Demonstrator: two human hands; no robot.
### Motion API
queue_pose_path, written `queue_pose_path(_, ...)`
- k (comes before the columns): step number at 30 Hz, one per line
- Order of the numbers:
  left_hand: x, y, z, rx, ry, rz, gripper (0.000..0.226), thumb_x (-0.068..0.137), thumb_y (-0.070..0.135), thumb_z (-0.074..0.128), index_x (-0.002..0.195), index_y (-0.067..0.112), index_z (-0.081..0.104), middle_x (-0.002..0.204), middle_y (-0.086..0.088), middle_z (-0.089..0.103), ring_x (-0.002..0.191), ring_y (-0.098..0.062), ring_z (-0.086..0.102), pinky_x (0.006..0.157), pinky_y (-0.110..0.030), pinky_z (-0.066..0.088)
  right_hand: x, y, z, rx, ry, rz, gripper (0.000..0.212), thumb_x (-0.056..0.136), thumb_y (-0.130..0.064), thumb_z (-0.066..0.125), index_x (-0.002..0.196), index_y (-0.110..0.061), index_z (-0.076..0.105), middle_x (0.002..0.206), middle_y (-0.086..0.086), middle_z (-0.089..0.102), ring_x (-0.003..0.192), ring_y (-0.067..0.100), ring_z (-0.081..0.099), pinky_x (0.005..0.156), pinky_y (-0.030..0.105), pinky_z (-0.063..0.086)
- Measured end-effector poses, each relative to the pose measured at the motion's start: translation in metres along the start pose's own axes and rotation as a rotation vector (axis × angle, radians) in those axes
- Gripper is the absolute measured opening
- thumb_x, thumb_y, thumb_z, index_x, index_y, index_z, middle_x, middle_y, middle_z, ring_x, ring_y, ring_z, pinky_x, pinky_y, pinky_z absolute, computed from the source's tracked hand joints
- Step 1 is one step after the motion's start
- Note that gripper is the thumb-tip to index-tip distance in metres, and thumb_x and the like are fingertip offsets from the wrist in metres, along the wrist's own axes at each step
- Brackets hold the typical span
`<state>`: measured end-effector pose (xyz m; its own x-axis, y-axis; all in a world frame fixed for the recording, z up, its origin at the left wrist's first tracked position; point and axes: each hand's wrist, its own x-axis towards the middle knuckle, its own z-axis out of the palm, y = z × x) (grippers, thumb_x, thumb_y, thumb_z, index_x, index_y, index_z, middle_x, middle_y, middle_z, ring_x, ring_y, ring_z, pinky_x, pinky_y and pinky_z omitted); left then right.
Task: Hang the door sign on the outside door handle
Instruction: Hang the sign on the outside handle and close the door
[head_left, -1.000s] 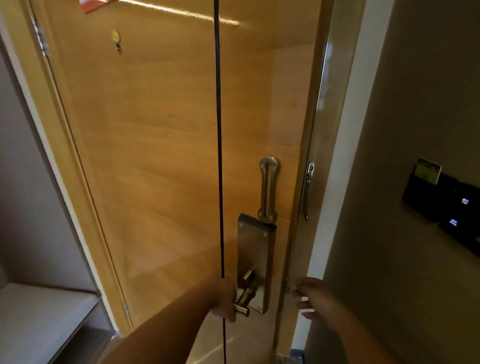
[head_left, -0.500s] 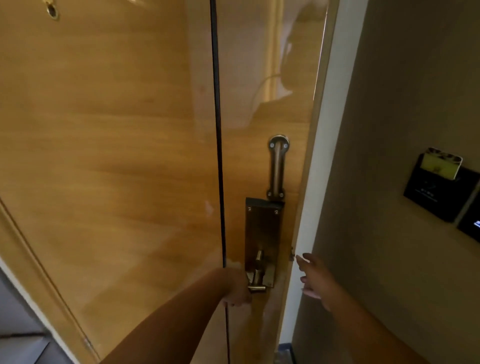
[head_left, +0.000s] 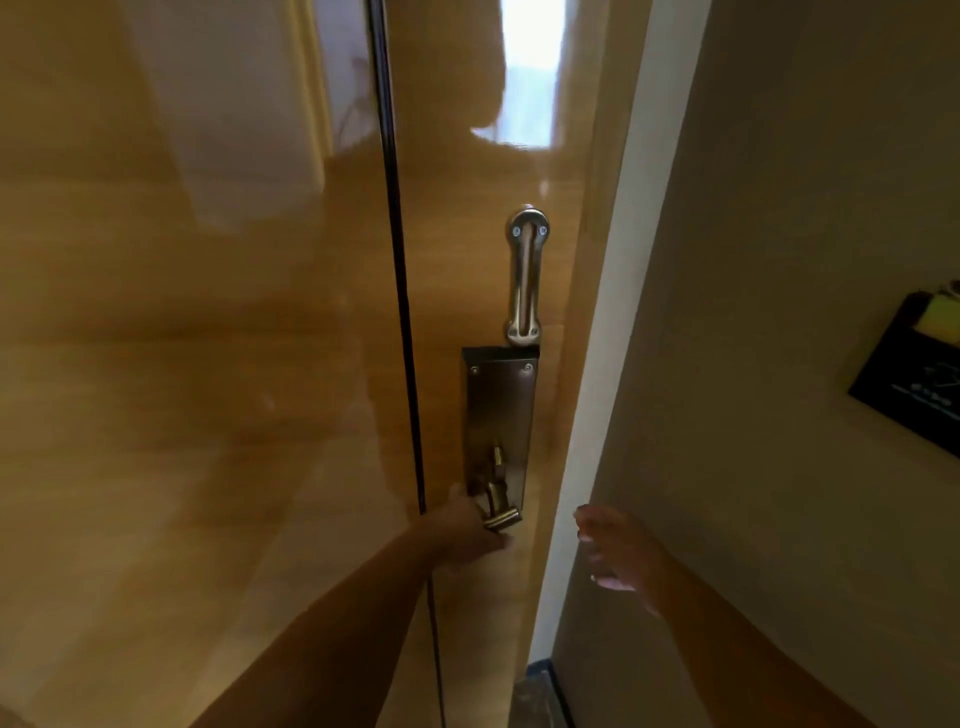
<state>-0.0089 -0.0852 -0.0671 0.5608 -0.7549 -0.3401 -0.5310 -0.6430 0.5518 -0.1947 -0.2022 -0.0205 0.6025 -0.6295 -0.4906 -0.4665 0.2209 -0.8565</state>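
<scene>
Holding the inside lever handle (head_left: 500, 512) in my left hand (head_left: 467, 530), grip wrapped round it, I judge the door (head_left: 208, 364) must open first. My right hand (head_left: 615, 551) hovers empty, fingers loose, near the frame (head_left: 597, 364). No door sign shows anywhere. Press the lever fully down, then pull steadily.

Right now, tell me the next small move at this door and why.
Probably press the brass lever handle down and pull the glossy wooden door inward. The left hand is on the lever, the right hand hangs open and empty by the white frame, and no sign or outside handle is in view.
</scene>
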Motion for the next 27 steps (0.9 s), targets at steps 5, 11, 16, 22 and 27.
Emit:
queue_pose_path(5, 0.036, -0.009, 0.004, -0.174, 0.116, 0.004, 0.047, 0.076, 0.053, 0.067, 0.105, 0.015, 0.063, 0.088, 0.007, 0.055, 0.078, -0.01, 0.056, 0.066, -0.025, 0.045, 0.021, 0.001, -0.003, -0.072, -0.037, 0.089, 0.02, 0.096, -0.014, 0.048, 0.113, -0.009, 0.056, 0.094, 0.006, 0.063, 0.076, 0.016, 0.061, 0.064, 0.029, 0.051)
queue_pose_path(11, 0.064, -0.01, -0.003, -0.233, 0.177, -0.004, 0.052, 0.074, 0.056, 0.067, 0.104, 0.013, 0.065, 0.1, -0.001, 0.051, 0.086, -0.015, 0.053, 0.078, -0.03, 0.044, 0.049, 0.003, -0.002, -0.162, -0.019, 0.122, 0.011, 0.094, -0.021, 0.05, 0.091, -0.024, 0.06, 0.087, -0.001, 0.063, 0.073, 0.015, 0.059, 0.078, 0.033, 0.053)
queue_pose_path(16, 0.081, -0.012, -0.012, -0.3, 0.203, 0.024, 0.029, 0.079, 0.044, 0.067, 0.088, 0.017, 0.067, 0.067, 0.002, 0.062, 0.065, -0.012, 0.061, 0.054, -0.025, 0.042, 0.067, 0.001, 0.0, -0.265, -0.057, 0.047, 0.008, 0.091, -0.03, 0.053, 0.094, -0.032, 0.06, 0.093, -0.002, 0.066, 0.087, 0.021, 0.067, 0.066, 0.023, 0.052)
queue_pose_path(22, 0.106, -0.011, -0.028, -0.272, 0.224, -0.028, 0.013, 0.075, 0.026, 0.066, 0.077, 0.025, 0.054, 0.075, 0.0, 0.059, 0.068, -0.015, 0.063, 0.068, -0.037, 0.058, 0.087, -0.009, 0.007, -0.398, -0.125, 0.033, 0.021, 0.09, -0.036, 0.054, 0.109, -0.031, 0.058, 0.102, -0.004, 0.066, 0.081, 0.013, 0.065, 0.064, 0.022, 0.054)
queue_pose_path(27, 0.112, -0.017, -0.02, -0.262, 0.29, -0.028, 0.026, 0.076, 0.025, 0.067, 0.07, 0.034, 0.044, 0.075, 0.004, 0.057, 0.065, -0.01, 0.062, 0.062, -0.031, 0.057, 0.109, -0.017, 0.012, -0.403, -0.136, 0.037, 0.027, 0.091, -0.036, 0.053, 0.116, -0.027, 0.057, 0.101, -0.005, 0.066, 0.083, 0.014, 0.065, 0.066, 0.023, 0.053)
